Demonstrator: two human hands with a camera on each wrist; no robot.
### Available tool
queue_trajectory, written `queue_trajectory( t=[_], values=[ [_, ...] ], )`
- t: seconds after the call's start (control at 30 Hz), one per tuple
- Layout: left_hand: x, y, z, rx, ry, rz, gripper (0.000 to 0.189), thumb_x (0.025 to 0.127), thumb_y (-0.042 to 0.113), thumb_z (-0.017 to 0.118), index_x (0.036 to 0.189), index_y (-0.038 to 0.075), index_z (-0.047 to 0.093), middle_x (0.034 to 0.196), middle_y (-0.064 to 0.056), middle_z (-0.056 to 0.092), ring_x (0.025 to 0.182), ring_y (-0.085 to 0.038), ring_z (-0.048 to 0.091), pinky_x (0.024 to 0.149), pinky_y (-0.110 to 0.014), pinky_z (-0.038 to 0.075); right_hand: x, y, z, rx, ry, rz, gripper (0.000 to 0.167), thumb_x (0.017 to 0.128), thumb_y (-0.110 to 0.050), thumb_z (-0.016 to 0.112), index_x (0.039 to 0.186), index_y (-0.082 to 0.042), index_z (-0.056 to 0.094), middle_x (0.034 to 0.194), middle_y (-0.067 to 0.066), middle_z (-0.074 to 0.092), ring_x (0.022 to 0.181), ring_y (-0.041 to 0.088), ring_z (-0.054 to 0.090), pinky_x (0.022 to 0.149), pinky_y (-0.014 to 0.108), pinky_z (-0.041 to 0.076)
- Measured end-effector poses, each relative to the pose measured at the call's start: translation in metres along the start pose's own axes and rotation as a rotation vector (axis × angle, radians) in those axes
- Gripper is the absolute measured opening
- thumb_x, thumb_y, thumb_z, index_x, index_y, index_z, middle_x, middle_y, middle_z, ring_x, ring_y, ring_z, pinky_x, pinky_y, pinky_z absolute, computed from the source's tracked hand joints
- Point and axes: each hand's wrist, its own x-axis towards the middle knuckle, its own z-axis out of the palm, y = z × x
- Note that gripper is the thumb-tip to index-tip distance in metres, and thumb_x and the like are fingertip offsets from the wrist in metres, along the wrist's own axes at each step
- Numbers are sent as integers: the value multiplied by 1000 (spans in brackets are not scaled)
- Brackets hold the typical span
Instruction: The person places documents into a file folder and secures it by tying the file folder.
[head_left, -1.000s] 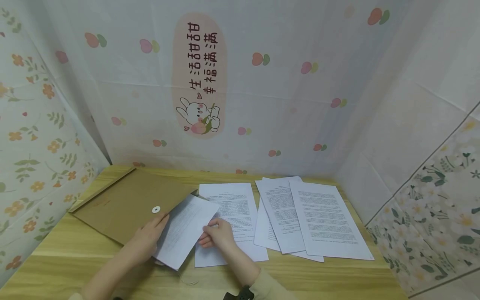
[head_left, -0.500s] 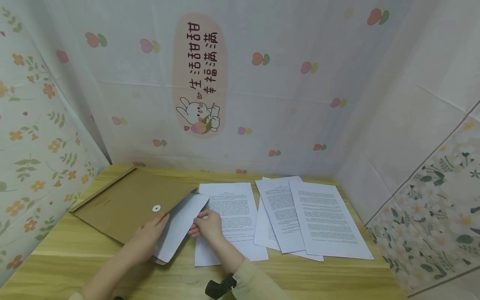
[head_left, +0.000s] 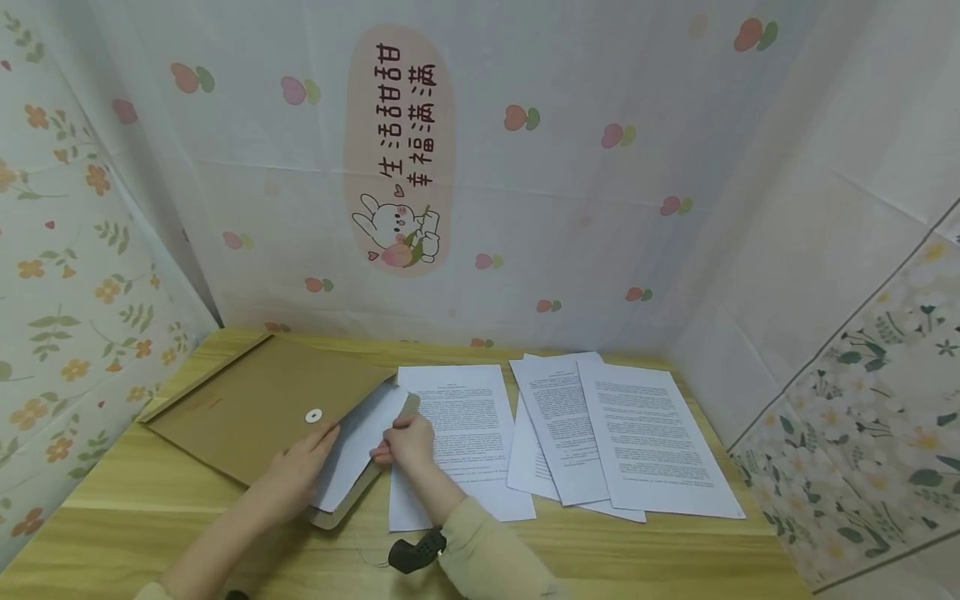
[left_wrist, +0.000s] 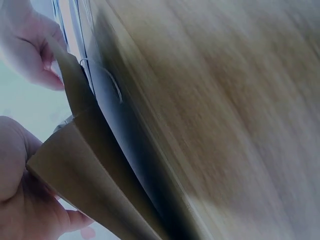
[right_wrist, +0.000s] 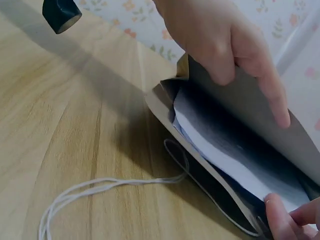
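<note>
A brown kraft document envelope (head_left: 240,400) with a white button (head_left: 313,415) lies at the left of the table. My left hand (head_left: 296,467) grips the upper side of its mouth and lifts it; in the right wrist view one finger of that hand reaches down inside. White sheets of paper (head_left: 363,437) sit mostly within the mouth, over the envelope's flap (head_left: 352,504). At their outer edge my right hand (head_left: 408,442) pinches with curled fingers; its thumb and a finger show at the sheets' edge in the right wrist view. The sheets' inner ends are hidden.
One printed page (head_left: 465,425) lies just right of the right hand. Several more overlapping pages (head_left: 652,442) spread farther right. A thin white string (right_wrist: 100,185) trails from the envelope onto the wooden table (head_left: 600,562). Patterned cloth (head_left: 525,208) hangs behind.
My right hand has moved left, and the sheets have slid deeper into the envelope, uncovering the flap beneath them. The left hand has stayed in place.
</note>
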Motion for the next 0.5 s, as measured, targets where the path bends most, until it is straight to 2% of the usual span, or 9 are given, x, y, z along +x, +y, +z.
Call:
queue_trajectory(
  t=[0.17, 0.27, 0.5],
  values=[
    [0, 1, 0, -11, 1, 9, 73, 63, -22, 62, 134, -13, 43, 137, -27, 43, 119, -45, 47, 77, -67, 44, 1, 2, 6, 19, -36, -5, 24, 84, 14, 56, 107, 17, 58, 69, 19, 64, 63, 33, 69, 55, 29, 56],
    [0, 1, -1, -13, 8, 16, 72, 64, -21, 62, 133, -14, 43, 137, -28, 43, 119, -45, 47, 77, -66, 45, 0, 2, 8, 36, -89, -6, 28, 85, 13, 56, 112, 18, 56, 75, 20, 65, 68, 32, 70, 59, 28, 57],
    [-2, 2, 1, 0, 7, 29, 76, 59, -22, 67, 131, -14, 45, 134, -28, 45, 115, -45, 50, 75, -66, 45, 0, 5, 9, 75, -220, 15, 37, 87, 10, 56, 123, 20, 50, 85, 20, 67, 79, 31, 70, 68, 29, 57]
  ],
)
